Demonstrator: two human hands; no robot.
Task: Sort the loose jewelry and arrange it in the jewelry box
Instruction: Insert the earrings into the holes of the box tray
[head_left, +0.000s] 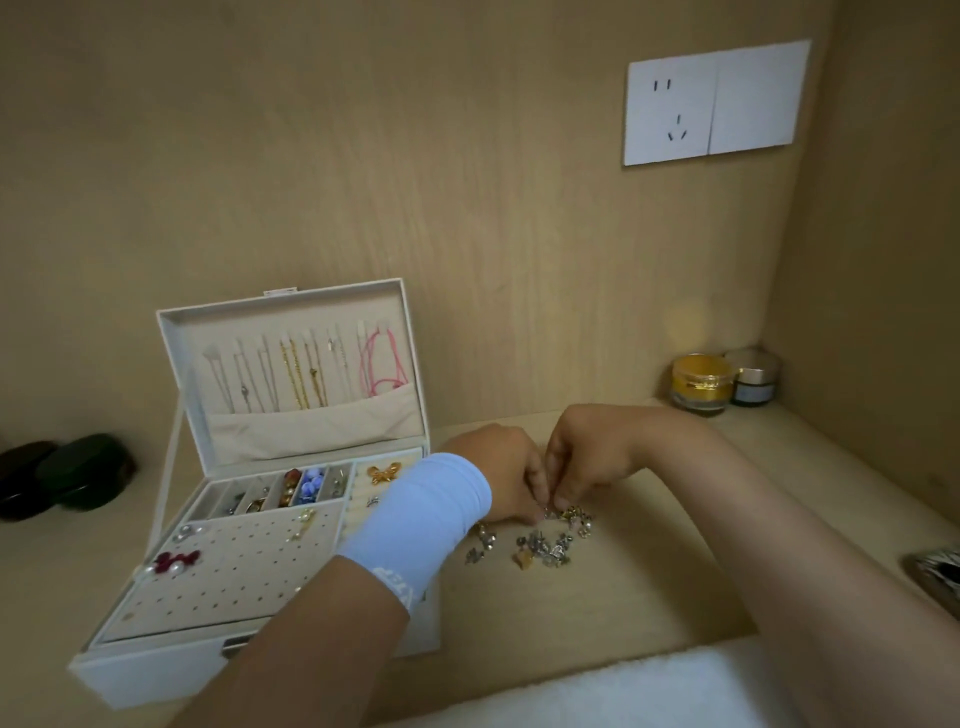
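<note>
A white jewelry box (156, 670) stands open on the left of the wooden desk. Chains and a pink cord hang in its raised lid (291, 358). Small compartments hold beads and rings, and the perforated earring panel (234, 571) carries a few studs. To the right of the box lies a pile of loose jewelry (540, 545), small silver and gold pieces. My left hand (498, 467), with a pale blue wrist sleeve, and my right hand (587, 457) meet over the pile's far edge. The fingertips of both pinch a small metal piece there.
Two cosmetic jars, one gold (701, 382) and one silver-lidded (753, 376), stand in the back right corner. Dark oval cases (67, 475) lie at the far left. A wall socket (711, 101) is on the back panel. A dark patterned object (935, 577) sits at the right edge.
</note>
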